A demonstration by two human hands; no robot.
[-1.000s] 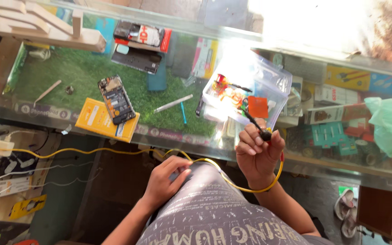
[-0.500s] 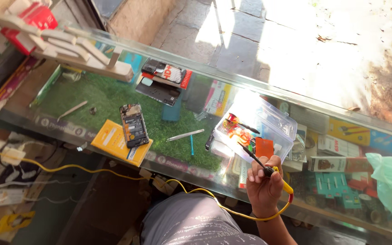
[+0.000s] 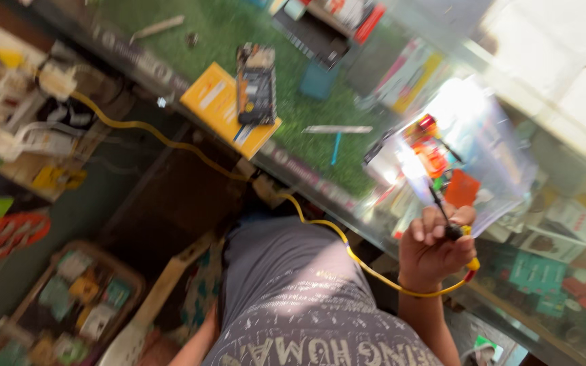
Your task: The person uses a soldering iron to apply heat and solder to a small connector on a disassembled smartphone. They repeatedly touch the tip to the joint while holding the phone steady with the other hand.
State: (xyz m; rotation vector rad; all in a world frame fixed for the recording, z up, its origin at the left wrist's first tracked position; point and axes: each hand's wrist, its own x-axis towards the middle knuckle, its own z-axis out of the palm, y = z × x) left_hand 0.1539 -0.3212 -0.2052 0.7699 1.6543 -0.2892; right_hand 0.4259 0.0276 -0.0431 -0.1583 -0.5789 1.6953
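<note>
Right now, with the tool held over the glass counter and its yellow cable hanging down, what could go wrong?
1. The right hand holds a thin tool near the clear plastic box; its tip could touch the plastic.
2. The yellow cable loops over the person's lap and under the counter edge; it might catch and tug the tool.
3. The opened phone lies on a yellow box at that edge; a knock could drop it.

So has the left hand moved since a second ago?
Yes. The left hand rested on the lap below the counter edge then; now it is out of view, while the right hand grips the soldering iron.
</note>
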